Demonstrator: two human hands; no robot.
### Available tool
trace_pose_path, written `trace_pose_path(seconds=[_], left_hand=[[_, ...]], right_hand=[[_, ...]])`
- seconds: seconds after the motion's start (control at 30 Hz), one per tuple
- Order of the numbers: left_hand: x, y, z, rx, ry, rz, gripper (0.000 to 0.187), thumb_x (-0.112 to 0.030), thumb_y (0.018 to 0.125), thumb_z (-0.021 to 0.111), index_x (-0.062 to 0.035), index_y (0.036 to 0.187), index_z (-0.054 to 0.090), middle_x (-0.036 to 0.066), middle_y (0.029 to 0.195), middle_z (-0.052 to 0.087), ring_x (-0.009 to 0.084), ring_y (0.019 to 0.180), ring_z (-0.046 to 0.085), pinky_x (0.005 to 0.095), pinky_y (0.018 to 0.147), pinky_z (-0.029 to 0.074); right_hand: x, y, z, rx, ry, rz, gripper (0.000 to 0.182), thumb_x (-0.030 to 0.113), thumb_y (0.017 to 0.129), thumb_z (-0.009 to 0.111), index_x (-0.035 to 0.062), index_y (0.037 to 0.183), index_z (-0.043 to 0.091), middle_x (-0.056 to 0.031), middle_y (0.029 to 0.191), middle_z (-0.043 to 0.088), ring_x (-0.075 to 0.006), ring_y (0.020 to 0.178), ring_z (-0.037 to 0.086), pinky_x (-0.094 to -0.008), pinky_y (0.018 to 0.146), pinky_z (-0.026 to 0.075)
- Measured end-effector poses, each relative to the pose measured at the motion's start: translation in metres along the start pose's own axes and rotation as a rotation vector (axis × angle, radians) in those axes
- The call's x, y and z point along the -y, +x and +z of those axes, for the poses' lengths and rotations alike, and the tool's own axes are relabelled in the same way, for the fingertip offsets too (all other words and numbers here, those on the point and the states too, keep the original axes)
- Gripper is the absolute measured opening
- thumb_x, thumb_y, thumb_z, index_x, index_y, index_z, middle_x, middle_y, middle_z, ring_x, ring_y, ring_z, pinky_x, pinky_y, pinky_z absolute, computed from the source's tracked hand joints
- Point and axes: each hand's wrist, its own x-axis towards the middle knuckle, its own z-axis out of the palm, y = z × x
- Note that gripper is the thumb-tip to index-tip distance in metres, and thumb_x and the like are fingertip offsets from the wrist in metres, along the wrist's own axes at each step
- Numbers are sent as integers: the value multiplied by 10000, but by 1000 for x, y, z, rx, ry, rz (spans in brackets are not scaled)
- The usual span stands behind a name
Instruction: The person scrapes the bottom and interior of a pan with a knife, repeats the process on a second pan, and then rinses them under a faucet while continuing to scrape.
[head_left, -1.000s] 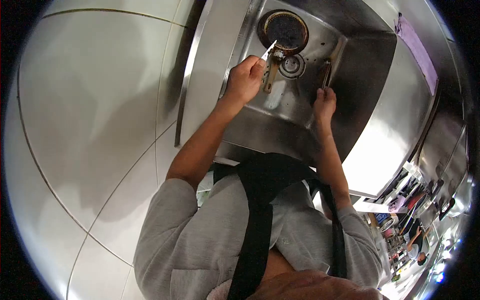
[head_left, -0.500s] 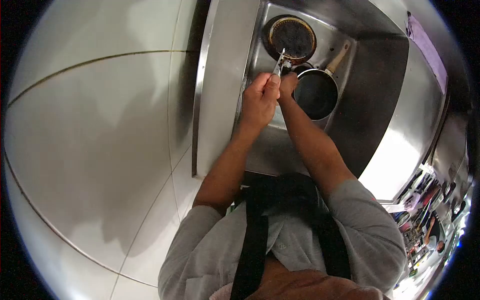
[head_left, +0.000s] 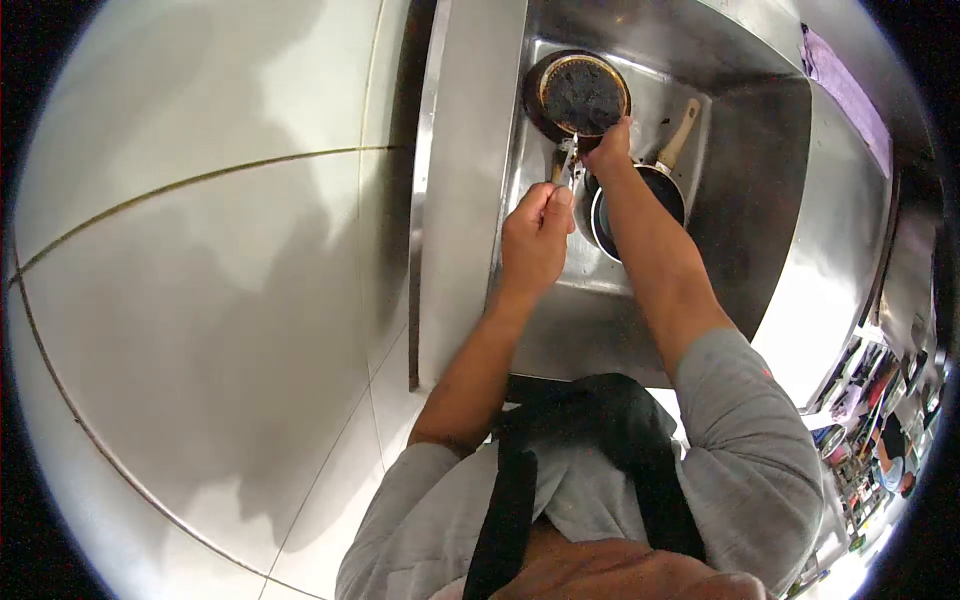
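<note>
My left hand (head_left: pixel 538 240) is closed around a slim metal tool with a narrow pointed blade, which looks like a knife (head_left: pixel 571 160). Its tip is at the near edge of a frying pan (head_left: pixel 580 92), which appears to lie bottom up in the sink. Black burnt crust covers the pan's base inside a golden-brown ring. My right hand (head_left: pixel 609 150) grips the pan's near right rim; some of its fingers are hidden. Partly under my right forearm is a second, dark pan (head_left: pixel 660 190) with a light wooden handle (head_left: pixel 682 132).
Both pans are inside a deep stainless steel sink (head_left: pixel 760 170). A white tiled wall (head_left: pixel 200 350) runs along the left. On the right-hand steel ledge lies a purple cloth (head_left: pixel 845 90). Far right, another person (head_left: pixel 893 465) stands near cluttered shelves.
My right hand has moved from near the burnt pan's handle to its near right rim. The left hand still holds the knife-like tool. The camera view has shifted slightly.
</note>
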Motion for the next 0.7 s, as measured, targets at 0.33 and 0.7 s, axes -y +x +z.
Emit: trace_pose_path(seconds=[0.33,0.7], left_hand=[[12,2,-2,31,-27,43,232,-256,950,538,-53,852,596,-19,618,515,48,503,440,216,448,355],[17,4,-2,110,180,155,246,-242,945,507,-26,834,549,76,650,547,174,592,527,315,570,424]], right_hand=[[45,-27,-5,92,141,-239,313,262,969,486,24,1154,571,-83,1126,614,-253,992,571,-400,902,441],[100,-236,-53,116,-666,-702,233,237,950,563,13,934,623,23,829,568,-77,787,468,-245,732,398]])
